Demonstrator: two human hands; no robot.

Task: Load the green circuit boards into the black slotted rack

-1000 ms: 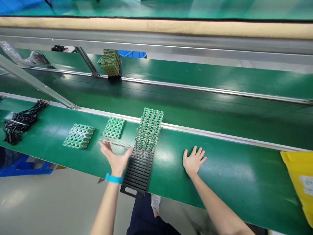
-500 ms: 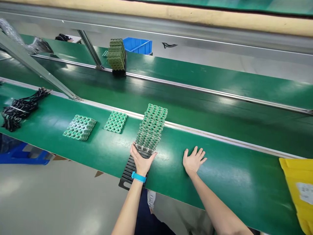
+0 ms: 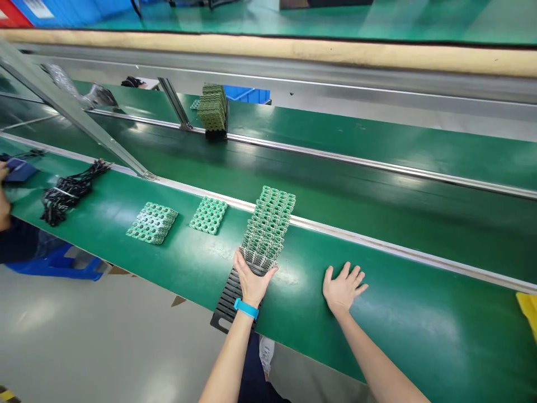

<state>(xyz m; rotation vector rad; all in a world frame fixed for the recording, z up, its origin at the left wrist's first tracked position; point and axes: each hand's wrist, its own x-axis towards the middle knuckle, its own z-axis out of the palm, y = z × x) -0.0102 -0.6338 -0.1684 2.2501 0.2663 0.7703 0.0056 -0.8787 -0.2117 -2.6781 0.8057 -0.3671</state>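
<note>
At the black rack (image 3: 230, 295), the left hand (image 3: 253, 285) has arrived, fingers (image 3: 240, 263) spanning the front board (image 3: 260, 261), grip unclear.

Factory workshop with green workbenches (image 3: 398, 313)

A black cable bundle (image 3: 69, 193), bound with a white tie, lies on the green surface (image 3: 293, 313) well left of the left fingers (image 3: 239, 261). Farther off, beyond them, is a blue bin (image 3: 253, 96); a yellow item (image 3: 529, 310) shows far right of the right fingers (image 3: 345, 270).
</note>
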